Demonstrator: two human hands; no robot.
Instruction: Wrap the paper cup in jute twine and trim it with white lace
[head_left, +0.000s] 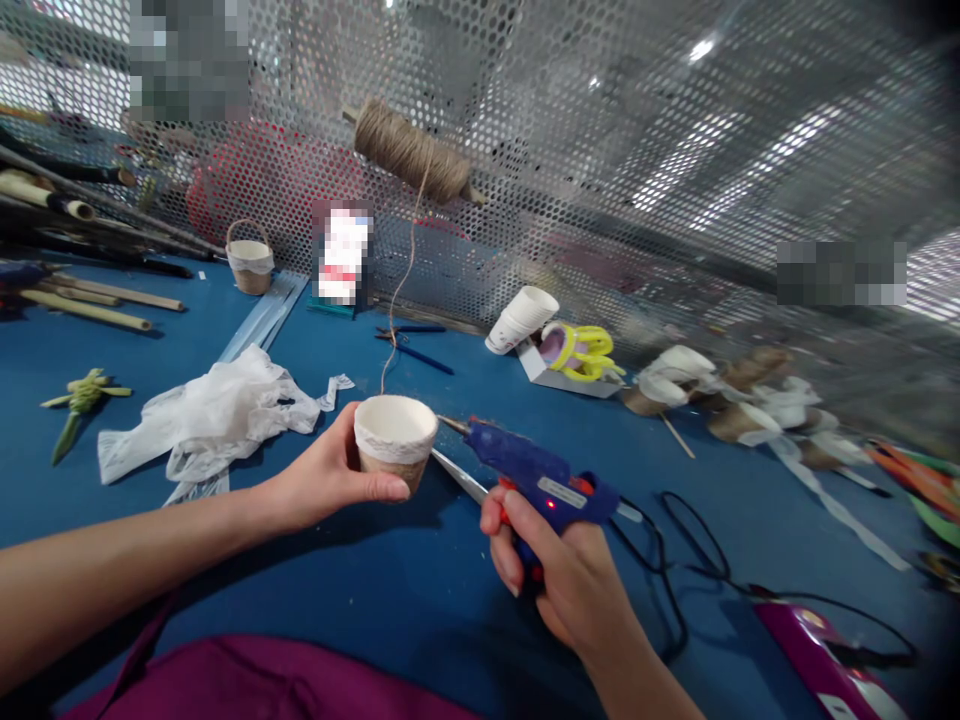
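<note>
My left hand [330, 475] is wrapped round a small cup [396, 450] with a white lace band at its rim and brown twine below. In my right hand [559, 560] is a blue glue gun [525, 465] with a red light lit on its side. The gun's nozzle points left, at the right side of the cup's rim. Under the nozzle, metal blades [459, 474] lie partly hidden by the gun and hand. White lace [217, 415] is heaped on the table left of the cup.
A twine roll [412, 150] hangs on the mesh panel, its strand running down behind the cup. Behind stand stacked paper cups [523, 318], yellow-handled scissors [589, 350] and pliers [420, 350]. Wrapped cups [660, 380] lie right. The gun's black cable [679, 600] loops near a purple power strip [821, 660].
</note>
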